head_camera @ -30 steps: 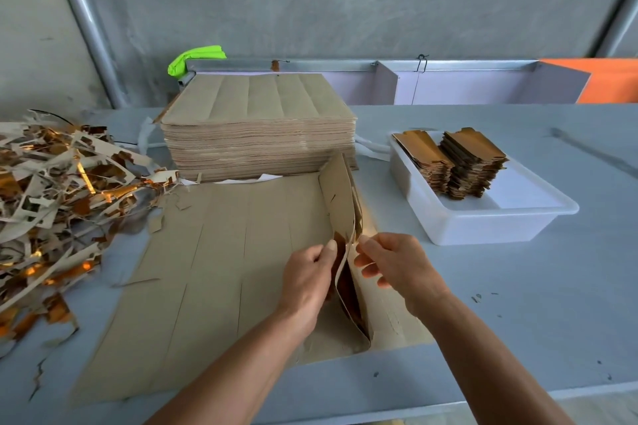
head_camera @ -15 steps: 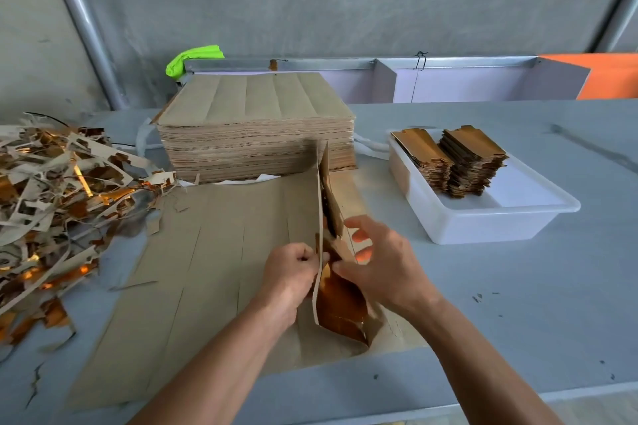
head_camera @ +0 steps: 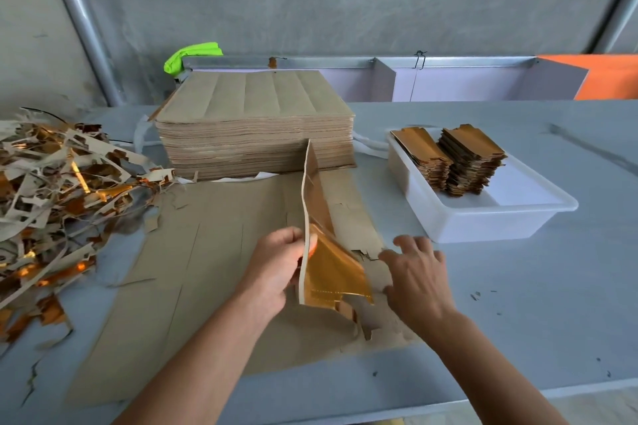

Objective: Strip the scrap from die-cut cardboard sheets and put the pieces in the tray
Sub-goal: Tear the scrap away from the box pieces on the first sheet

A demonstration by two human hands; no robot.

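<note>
Table (head_camera: 518,304) carries everything; landmark = stack (head_camera: 255,128) of uncut sheets at the back centre. Scrap heap (head_camera: 58,193) lies well left of stack, tray (head_camera: 490,217) right of it w/ two piles of finished pieces (head_camera: 452,159) at its far end, near end bare.

Sheet (head_camera: 193,272) being worked lies flat just in front of stack, brown side up, slits running front to back. Its right strip (head_camera: 317,241) now stands up on edge, gold face turned right. Half a sec ago both hands pinched that strip close together at the tear; a sec ago it was only starting to lift off the flat sheet. Since then it's torn further and stands taller vs. the stack's front face.

L hand (head_camera: 279,269) grips the strip's near edge, thumb over the pale edge, fingers curled behind. R hand (head_camera: 417,272) has let go: fingers spread and straight, holding nothing, palm down over the ragged scrap (head_camera: 366,286) left on the table right of the strip. Whether it presses that scrap or hovers just above: can't tell.

Meaning, as I read it: strip is mostly free, R hand prob. pins the waste so L can pull clean. Piece not yet in tray; remaining strips of sheet look untouched.
</note>
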